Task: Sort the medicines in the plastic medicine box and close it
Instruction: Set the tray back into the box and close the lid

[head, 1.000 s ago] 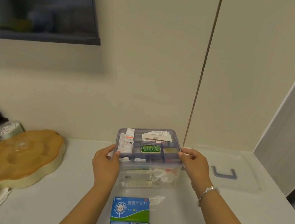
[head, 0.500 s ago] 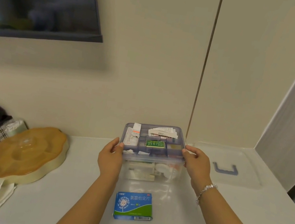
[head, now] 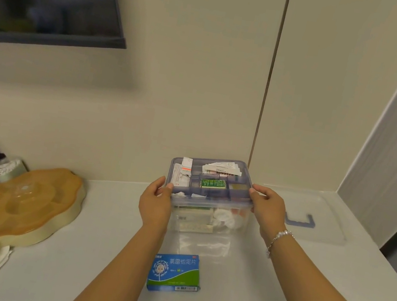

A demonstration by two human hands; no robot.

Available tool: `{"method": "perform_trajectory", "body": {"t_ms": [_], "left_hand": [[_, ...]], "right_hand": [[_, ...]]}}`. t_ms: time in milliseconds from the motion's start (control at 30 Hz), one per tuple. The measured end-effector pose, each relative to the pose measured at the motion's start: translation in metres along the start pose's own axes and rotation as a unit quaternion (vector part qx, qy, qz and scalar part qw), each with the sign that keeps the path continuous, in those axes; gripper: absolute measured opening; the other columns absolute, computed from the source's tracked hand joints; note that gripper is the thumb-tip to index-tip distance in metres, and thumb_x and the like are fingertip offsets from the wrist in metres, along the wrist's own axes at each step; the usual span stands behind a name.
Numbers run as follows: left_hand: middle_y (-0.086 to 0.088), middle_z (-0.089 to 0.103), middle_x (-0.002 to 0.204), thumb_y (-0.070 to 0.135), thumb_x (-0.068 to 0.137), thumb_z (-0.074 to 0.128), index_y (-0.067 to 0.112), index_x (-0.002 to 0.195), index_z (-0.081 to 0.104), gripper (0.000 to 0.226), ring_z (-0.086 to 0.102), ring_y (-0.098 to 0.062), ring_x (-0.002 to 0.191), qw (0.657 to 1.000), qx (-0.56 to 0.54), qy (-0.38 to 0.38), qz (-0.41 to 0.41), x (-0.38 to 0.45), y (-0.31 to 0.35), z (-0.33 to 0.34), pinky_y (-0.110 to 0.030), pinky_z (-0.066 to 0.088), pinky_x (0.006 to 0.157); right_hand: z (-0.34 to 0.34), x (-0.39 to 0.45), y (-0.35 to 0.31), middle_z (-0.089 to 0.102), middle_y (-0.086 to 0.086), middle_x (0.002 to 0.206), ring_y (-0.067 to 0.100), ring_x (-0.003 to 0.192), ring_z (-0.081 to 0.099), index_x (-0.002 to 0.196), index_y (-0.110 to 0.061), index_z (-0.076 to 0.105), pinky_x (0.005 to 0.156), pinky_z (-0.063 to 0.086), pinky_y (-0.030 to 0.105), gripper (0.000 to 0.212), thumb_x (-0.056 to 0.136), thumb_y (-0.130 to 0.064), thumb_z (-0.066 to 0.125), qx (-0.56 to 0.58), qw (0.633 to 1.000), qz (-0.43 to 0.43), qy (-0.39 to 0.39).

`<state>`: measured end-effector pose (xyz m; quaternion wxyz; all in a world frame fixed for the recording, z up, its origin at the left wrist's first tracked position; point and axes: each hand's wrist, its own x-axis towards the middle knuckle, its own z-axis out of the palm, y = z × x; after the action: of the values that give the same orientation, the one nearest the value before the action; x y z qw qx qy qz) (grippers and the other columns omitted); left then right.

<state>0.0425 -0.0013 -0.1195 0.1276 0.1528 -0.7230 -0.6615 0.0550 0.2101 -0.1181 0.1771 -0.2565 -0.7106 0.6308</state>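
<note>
While you look down at the white counter [head: 106, 216], your two hands hold the purple divided tray [head: 209, 181] by its short ends, on top of the clear plastic medicine box [head: 206, 220]. Your left hand [head: 155, 202] is at the left end of the tray, with the thumb curled on the rim and the fingers hidden behind the edge. Your right hand [head: 267, 211] is at the right end, the thumb on top of the rim and the fingers under it. The tray is between both hands and looks level; I cannot tell if it already sits fully on the box. In its compartments lie a small green packet [head: 213, 184] and some white paper leaflets [head: 222, 169]. Below the tray, more white packages show through the clear wall of the box.

A blue and green medicine carton [head: 174, 272] lies flat on the counter, near your left forearm and apart from the box. The clear lid [head: 312, 221] with a blue handle lies on the counter just to the right of your right hand. Far to the left stands an orange snack dish [head: 26, 202].
</note>
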Motion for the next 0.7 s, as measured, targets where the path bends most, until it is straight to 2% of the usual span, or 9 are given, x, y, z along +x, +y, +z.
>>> {"method": "perform_trajectory", "body": {"t_ms": [100, 200, 333, 433, 533, 633, 700], "left_hand": [[-0.008, 0.053, 0.136, 0.020, 0.093, 0.052, 0.015, 0.131, 0.051, 0.038, 0.051, -0.024, 0.121, 1.000, -0.002, 0.008, -0.002, -0.006, 0.003, 0.005, -0.039, 0.045, 0.099], [-0.005, 0.056, 0.130, 0.029, 0.090, 0.055, 0.023, 0.125, 0.056, 0.035, 0.048, -0.024, 0.121, 0.997, 0.026, 0.054, 0.040, -0.023, 0.007, 0.015, -0.048, 0.040, 0.104], [-0.003, 0.055, 0.121, 0.026, 0.085, 0.062, 0.026, 0.113, 0.062, 0.028, 0.042, -0.020, 0.118, 0.988, 0.060, 0.053, 0.131, -0.062, 0.015, 0.041, -0.041, 0.030, 0.102], [-0.008, 0.059, 0.115, 0.016, 0.084, 0.063, 0.015, 0.109, 0.064, 0.025, 0.049, -0.025, 0.113, 0.983, 0.051, 0.010, 0.178, -0.089, 0.018, 0.069, -0.044, 0.038, 0.101], [-0.009, 0.063, 0.106, 0.012, 0.086, 0.061, 0.013, 0.104, 0.064, 0.018, 0.056, -0.025, 0.101, 0.986, -0.010, -0.070, 0.148, -0.114, 0.017, 0.102, -0.040, 0.046, 0.093], [-0.007, 0.065, 0.099, 0.016, 0.088, 0.058, 0.019, 0.100, 0.063, 0.013, 0.058, -0.020, 0.087, 0.985, -0.027, -0.116, 0.125, -0.133, 0.012, 0.133, -0.031, 0.050, 0.080], [-0.003, 0.064, 0.098, 0.018, 0.090, 0.056, 0.022, 0.099, 0.061, 0.011, 0.058, -0.015, 0.083, 0.982, -0.028, -0.145, 0.116, -0.140, 0.004, 0.150, -0.017, 0.049, 0.073]], "right_hand": [[-0.008, -0.001, 0.003, 0.066, 0.007, 0.105, 0.021, 0.090, 0.058, 0.108, -0.012, 0.065, 0.087, 0.052, 0.040, 0.025, 0.087, -0.023, 0.058, -0.004, 1.000, -0.008, -0.030], [-0.027, -0.004, 0.011, 0.064, 0.000, 0.102, 0.020, 0.093, 0.059, 0.107, -0.016, 0.064, 0.085, 0.051, 0.036, 0.026, 0.087, -0.031, 0.057, -0.016, 0.999, -0.014, -0.043], [-0.069, -0.002, 0.024, 0.063, -0.003, 0.099, 0.017, 0.091, 0.059, 0.102, -0.019, 0.064, 0.084, 0.049, 0.033, 0.022, 0.087, -0.032, 0.057, -0.040, 0.999, -0.027, -0.019], [-0.104, 0.004, 0.031, 0.065, -0.004, 0.095, 0.014, 0.087, 0.059, 0.102, -0.015, 0.065, 0.085, 0.048, 0.034, 0.023, 0.088, -0.030, 0.056, -0.051, 0.998, -0.038, 0.000], [-0.135, 0.012, 0.038, 0.063, -0.003, 0.104, 0.017, 0.095, 0.058, 0.104, -0.016, 0.065, 0.090, 0.047, 0.037, 0.023, 0.088, -0.031, 0.055, -0.067, 0.997, -0.037, 0.024], [-0.156, 0.019, 0.053, 0.062, 0.000, 0.108, 0.015, 0.094, 0.054, 0.105, -0.016, 0.063, 0.084, 0.042, 0.030, 0.024, 0.089, -0.031, 0.054, -0.100, 0.993, -0.035, 0.048], [-0.165, 0.023, 0.064, 0.061, 0.004, 0.115, 0.017, 0.097, 0.054, 0.113, -0.015, 0.061, 0.086, 0.042, 0.029, 0.030, 0.089, -0.031, 0.054, -0.152, 0.987, -0.033, 0.040]]}}
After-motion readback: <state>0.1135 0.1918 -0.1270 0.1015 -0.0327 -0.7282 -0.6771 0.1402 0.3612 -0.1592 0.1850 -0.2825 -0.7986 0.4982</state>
